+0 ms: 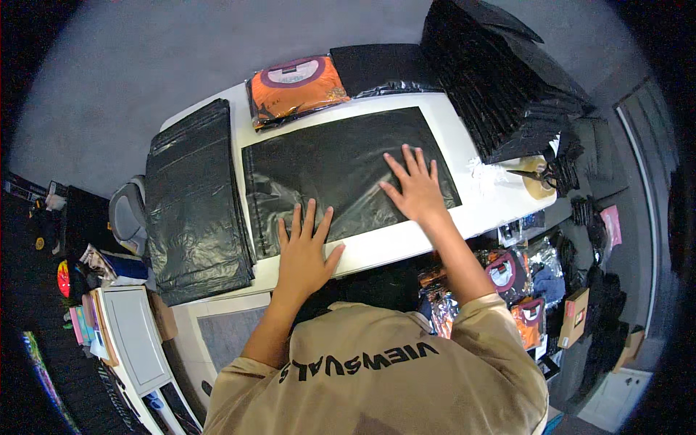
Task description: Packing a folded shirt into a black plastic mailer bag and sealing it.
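A black plastic mailing bag (319,159) lies flat on the white table (377,250), its surface slightly wrinkled. My left hand (304,250) rests on its near left part with the fingers spread. Farther to the right, my right hand (418,185) presses flat on the same bag, fingers apart. Neither hand grips anything. Beyond the bag, an orange shirt with a maroon collar (297,87) sits folded in clear plastic. Whether the black bag has anything inside cannot be told.
A stack of black plastic bags (196,203) covers the table's left end. More black bags (384,69) lie at the back, and a tall black pile (500,87) rises at the right. Scissors (533,175) lie by a tape roll (540,188). Packed shirts (529,319) fill the lower right.
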`<action>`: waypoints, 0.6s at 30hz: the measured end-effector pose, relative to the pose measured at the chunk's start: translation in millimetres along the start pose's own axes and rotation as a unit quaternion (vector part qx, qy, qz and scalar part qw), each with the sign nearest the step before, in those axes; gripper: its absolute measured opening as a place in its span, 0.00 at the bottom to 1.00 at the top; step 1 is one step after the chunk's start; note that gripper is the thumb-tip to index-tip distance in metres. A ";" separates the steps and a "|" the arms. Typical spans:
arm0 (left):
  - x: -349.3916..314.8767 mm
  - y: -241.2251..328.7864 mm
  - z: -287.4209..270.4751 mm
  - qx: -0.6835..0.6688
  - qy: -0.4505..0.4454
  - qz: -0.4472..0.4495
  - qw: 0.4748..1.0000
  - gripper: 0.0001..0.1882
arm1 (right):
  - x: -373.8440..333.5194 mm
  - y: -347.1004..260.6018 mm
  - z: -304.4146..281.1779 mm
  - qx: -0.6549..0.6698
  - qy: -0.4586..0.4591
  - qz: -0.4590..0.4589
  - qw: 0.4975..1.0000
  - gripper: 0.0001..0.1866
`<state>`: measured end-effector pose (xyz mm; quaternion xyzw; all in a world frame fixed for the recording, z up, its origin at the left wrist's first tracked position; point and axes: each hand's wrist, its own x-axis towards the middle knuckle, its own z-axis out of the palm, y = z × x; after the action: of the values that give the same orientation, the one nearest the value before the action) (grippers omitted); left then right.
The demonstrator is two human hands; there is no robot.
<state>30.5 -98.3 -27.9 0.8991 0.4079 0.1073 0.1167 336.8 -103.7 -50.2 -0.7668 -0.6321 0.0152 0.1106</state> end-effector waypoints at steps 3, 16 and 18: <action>6.7 0.3 3.6 0.005 0.002 0.010 1.000 0.41 | 2.3 -2.9 -4.0 0.001 0.006 0.014 1.000 0.37; 18.9 -26.7 -31.8 -0.174 0.138 -0.071 0.972 0.14 | -0.5 -52.6 -19.7 0.036 -0.051 -0.102 0.993 0.37; 28.3 -29.3 -32.7 -0.160 0.226 -0.031 0.960 0.08 | 21.8 -68.1 -24.0 0.137 -0.002 -0.176 0.975 0.33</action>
<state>18.5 -54.1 -2.8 0.8080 0.4285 0.3682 0.1670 279.3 -74.1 -11.4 -0.6213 -0.7491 0.0833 0.2142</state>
